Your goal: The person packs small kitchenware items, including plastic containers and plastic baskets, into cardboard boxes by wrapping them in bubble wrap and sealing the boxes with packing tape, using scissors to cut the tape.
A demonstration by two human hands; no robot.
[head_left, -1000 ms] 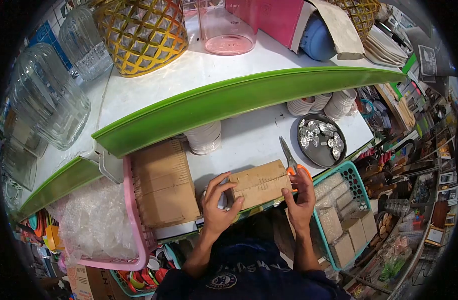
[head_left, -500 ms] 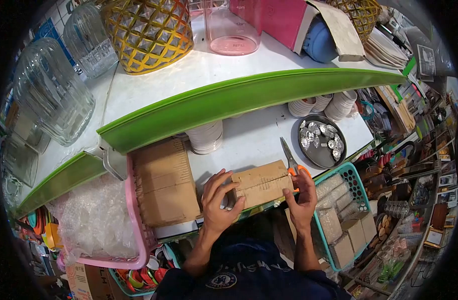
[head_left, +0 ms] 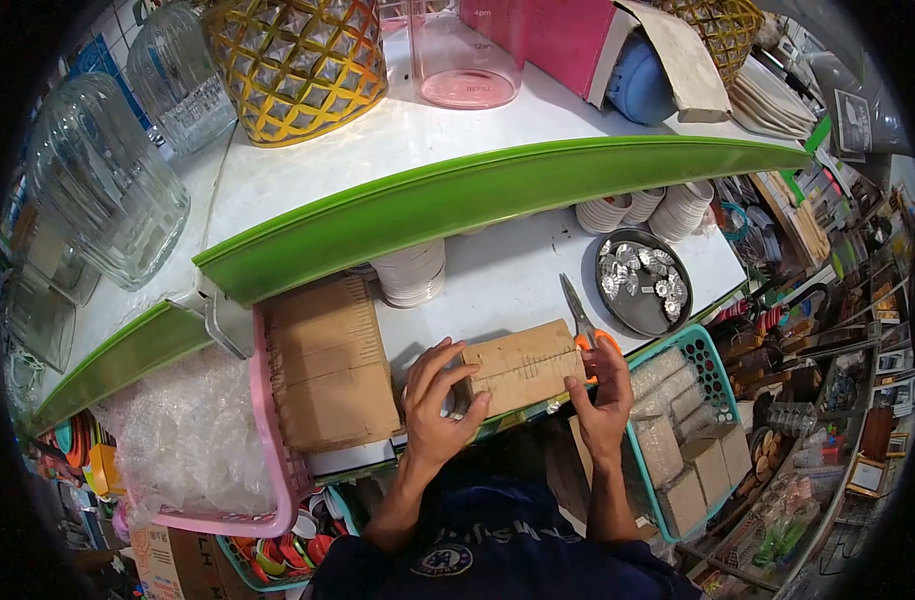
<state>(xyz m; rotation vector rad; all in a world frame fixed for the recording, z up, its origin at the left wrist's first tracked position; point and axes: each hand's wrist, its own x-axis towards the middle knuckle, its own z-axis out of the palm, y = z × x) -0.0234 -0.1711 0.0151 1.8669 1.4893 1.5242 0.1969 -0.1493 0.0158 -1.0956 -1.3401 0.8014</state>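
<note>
The left hand [head_left: 437, 412] and the right hand [head_left: 605, 400] are in front of the body, near each other, at almost equal height. Both have bent fingers, and the thumbs are turned inward, one toward the other, in a gentle grip. The left forearm [head_left: 401, 508] is leaning inward up to its wrist, while the right forearm [head_left: 609, 500] is standing nearly straight in the view. Both forearms are bare.

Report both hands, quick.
Left hand: partly open, touching the left end of the small cardboard box.
Right hand: partly open, thumb on the box's right end.
</note>
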